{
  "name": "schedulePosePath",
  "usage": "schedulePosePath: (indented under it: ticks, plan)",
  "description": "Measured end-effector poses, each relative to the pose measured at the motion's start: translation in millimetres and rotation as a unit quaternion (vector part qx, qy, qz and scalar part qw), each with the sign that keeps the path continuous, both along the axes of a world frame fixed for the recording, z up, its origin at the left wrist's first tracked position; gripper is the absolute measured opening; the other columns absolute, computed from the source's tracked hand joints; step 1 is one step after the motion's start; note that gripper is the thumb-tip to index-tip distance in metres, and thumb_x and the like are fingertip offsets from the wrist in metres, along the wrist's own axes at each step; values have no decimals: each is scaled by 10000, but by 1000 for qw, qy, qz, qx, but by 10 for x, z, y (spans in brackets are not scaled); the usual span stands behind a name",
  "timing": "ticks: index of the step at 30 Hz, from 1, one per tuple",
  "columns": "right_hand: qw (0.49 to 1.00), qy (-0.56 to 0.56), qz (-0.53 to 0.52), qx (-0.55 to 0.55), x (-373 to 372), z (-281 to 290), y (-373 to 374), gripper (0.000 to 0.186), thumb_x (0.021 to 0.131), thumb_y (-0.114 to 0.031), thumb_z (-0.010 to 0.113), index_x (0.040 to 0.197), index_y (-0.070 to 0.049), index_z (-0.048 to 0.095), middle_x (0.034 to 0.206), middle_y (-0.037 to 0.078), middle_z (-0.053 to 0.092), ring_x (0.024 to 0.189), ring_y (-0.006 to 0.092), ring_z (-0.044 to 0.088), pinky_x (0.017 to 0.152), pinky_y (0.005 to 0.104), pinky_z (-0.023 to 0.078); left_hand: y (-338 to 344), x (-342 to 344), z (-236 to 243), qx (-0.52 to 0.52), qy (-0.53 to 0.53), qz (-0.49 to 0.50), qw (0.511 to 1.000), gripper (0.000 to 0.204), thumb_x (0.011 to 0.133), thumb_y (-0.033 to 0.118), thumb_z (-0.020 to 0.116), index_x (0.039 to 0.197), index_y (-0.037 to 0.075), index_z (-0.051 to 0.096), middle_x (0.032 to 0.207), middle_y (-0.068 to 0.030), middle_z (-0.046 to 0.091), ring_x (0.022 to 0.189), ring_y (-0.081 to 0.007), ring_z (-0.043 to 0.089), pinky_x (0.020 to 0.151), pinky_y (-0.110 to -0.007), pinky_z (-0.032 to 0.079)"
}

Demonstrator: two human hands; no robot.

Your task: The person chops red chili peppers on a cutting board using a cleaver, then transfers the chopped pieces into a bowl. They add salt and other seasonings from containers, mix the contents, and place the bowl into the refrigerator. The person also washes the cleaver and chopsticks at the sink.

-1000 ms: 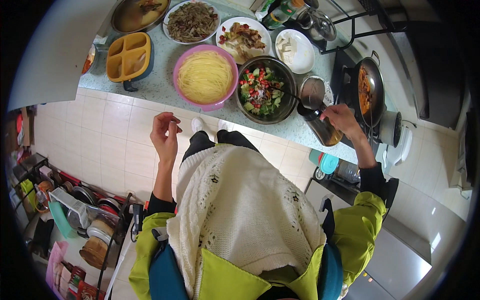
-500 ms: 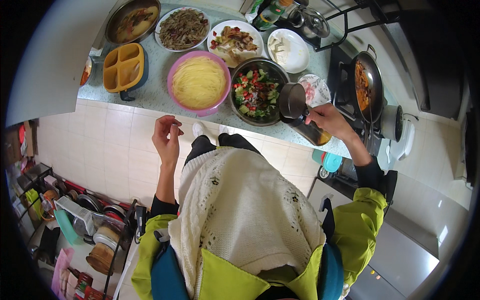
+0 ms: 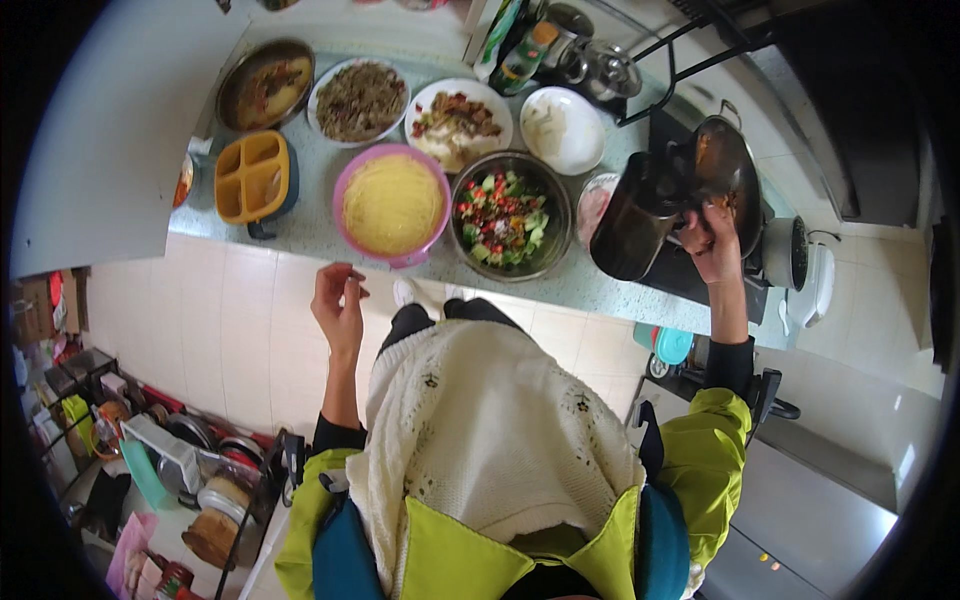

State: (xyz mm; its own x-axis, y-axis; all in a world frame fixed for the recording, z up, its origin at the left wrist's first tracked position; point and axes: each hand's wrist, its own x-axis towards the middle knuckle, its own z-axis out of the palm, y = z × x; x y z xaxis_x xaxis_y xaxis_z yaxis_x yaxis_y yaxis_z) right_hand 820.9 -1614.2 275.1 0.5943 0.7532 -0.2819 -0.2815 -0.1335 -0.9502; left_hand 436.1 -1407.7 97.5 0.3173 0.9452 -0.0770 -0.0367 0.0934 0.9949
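My right hand (image 3: 712, 238) grips the handle of a dark jug (image 3: 632, 222) with a black top. The jug is held over the right part of the counter, between the bowl of salad (image 3: 510, 222) and the wok (image 3: 742, 180), and hides part of the stove. Chopped green vegetables and red pieces, with a little white on top, fill that steel bowl. My left hand (image 3: 338, 302) hangs in the air before the counter edge, loosely curled, with nothing seen in it. Nearest to it is a pink bowl (image 3: 441, 190) of pale yellow noodles.
Behind the bowls stand a plate of dark shreds (image 3: 358, 100), a plate of mixed food (image 3: 457, 118) and a white dish (image 3: 562, 128). A yellow divided box (image 3: 252, 178) and a steel pan (image 3: 262, 85) are at left. A green bottle (image 3: 524, 62) stands at the back; a pot (image 3: 785, 250) stands far right.
My right hand has carried the jug right, away from the salad bowl and toward the wok. It was tilted by the bowl before. My left hand has hardly moved.
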Motion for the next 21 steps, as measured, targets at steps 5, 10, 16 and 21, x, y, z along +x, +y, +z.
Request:
schedulePosePath:
  ticks: [5,10,16,21]
  plan:
    - [972,-28,-132,193,454,776,236,482,877,-474,362,639,-71,476,447,-45,220,397,92,185,426,254,149,3,86,62,11,7,5,1000,106,819,17,472,922,6,499,759,-55,555,616,-91,528,546,-216,458]
    - [905,-204,-175,329,1092,1541,981,486,866,-490,334,650,-67,436,461,-51,183,425,90,151,430,259,133,-46,69,84,15,7,21,1000,109,813,2,461,915,-1,498,764,-56,543,614,-96,516,549,-218,454]
    - [823,-252,-385,334,1797,1588,1889,450,862,-379,445,566,-41,476,451,-6,398,354,73,312,343,224,218,-179,-135,-3,23,8,105,994,124,812,-15,441,922,1,495,798,-63,525,687,-108,511,539,-221,460]
    - [849,-216,-397,275,2167,1340,2006,435,856,-390,475,585,-53,524,443,-12,395,349,81,317,344,227,222,-258,-192,-9,20,27,157,987,106,804,-15,436,895,3,488,760,-52,514,642,-101,502,511,-206,450]
